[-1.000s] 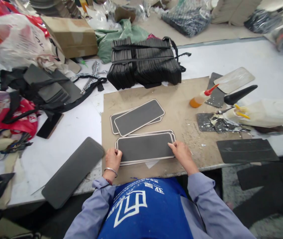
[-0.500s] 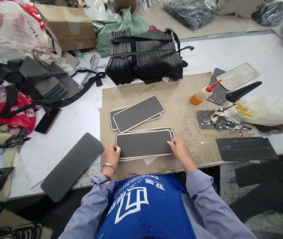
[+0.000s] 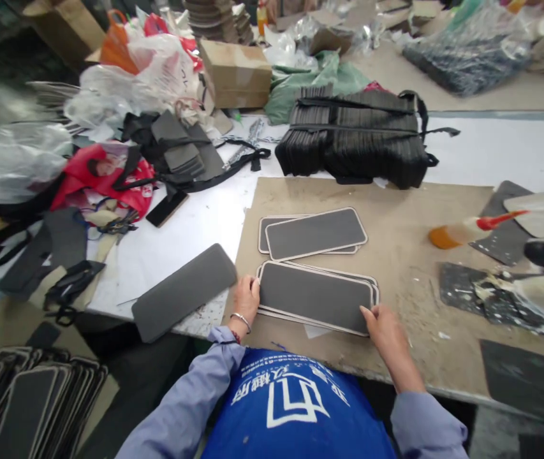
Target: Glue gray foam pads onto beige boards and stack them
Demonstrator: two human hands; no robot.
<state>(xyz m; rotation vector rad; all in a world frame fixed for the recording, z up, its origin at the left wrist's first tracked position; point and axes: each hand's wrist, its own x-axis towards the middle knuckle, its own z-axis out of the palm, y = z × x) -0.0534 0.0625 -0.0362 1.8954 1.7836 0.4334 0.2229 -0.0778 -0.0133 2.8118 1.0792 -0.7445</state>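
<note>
A dark grey rectangular panel (image 3: 314,298) with rounded corners and a pale border lies on top of a small stack of similar panels. My left hand (image 3: 247,296), wearing a bracelet, has its fingers closed at the panel's left end. At the near right corner, my right hand (image 3: 385,325) pinches the same panel between thumb and fingers. Just beyond, another bordered panel (image 3: 317,233) lies crosswise over one like it. To the left of my left hand rests a plain dark grey panel (image 3: 185,292) without a border, overhanging the table's front edge.
A strapped bundle of black pieces (image 3: 355,137) stands behind the cardboard sheet (image 3: 410,255). A glue bottle with a red nozzle (image 3: 458,231) lies to the right, near glue-stained scraps (image 3: 463,287). A phone (image 3: 167,209) lies at left. Many bordered panels (image 3: 37,401) stand at lower left.
My view has swung to the left, bringing the panels at lower left into sight. The top panel has turned slightly, its right end nearer me, with both hands still at its ends.
</note>
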